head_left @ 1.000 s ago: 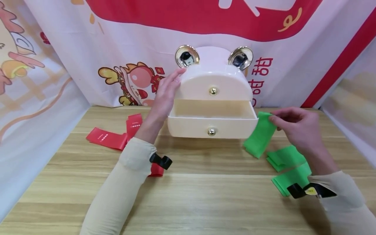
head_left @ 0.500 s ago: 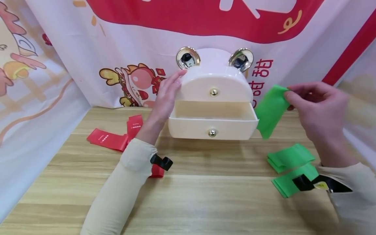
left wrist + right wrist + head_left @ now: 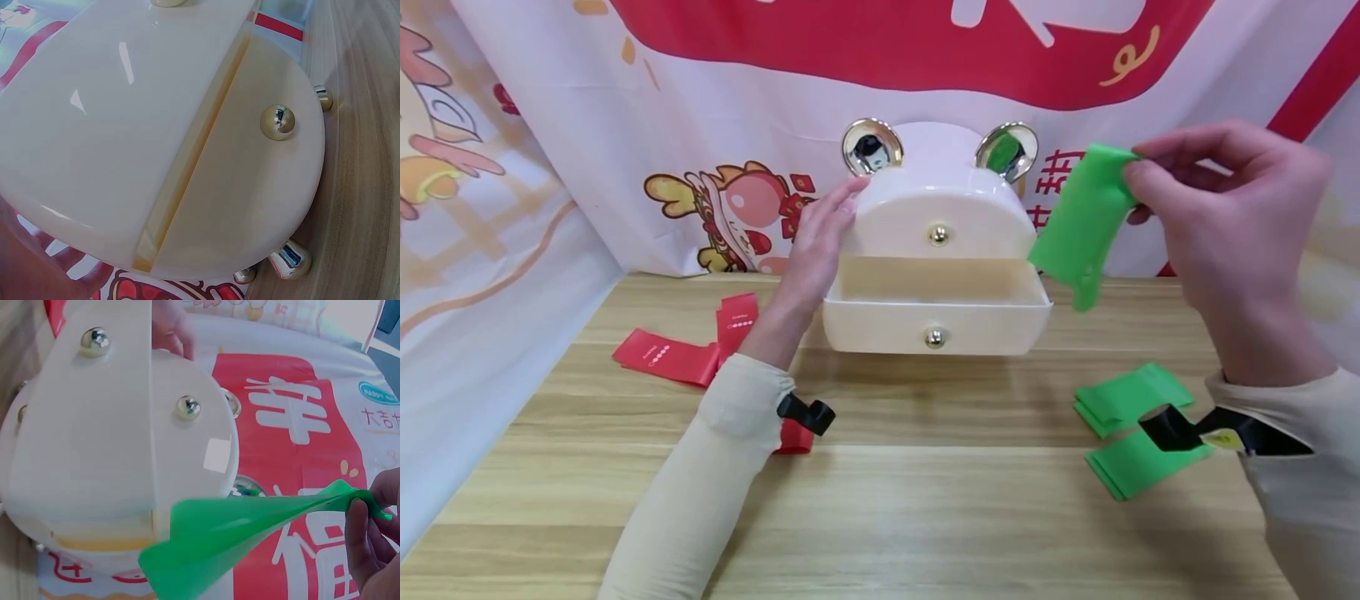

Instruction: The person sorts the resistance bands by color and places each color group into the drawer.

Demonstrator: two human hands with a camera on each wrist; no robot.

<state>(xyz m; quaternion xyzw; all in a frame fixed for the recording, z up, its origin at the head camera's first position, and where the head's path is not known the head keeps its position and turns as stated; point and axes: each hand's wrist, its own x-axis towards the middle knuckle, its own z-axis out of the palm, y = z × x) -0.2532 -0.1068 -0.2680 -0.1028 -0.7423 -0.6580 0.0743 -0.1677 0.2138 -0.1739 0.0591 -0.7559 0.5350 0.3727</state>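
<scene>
A white, rounded drawer box stands on the table with its lower drawer pulled out; the drawer's visible interior is bare. My left hand rests along the box's left side, fingers extended, the upper one near the left gold-rimmed round piece. To the right of the box, my right hand pinches one end of a green resistance band between thumb and fingers. That band hangs down in the air, its lower end beside the drawer. From the right wrist view, the band spreads out from the pinching fingers toward the box.
Two folded green bands lie at the right of the table. Red bands lie at the left, one partly hidden behind my left forearm. A printed cloth backdrop rises close behind the box.
My right hand has lifted the green band up from near the table, rising beside the box. The left hand has stayed on the box, and the drawer has not moved.
</scene>
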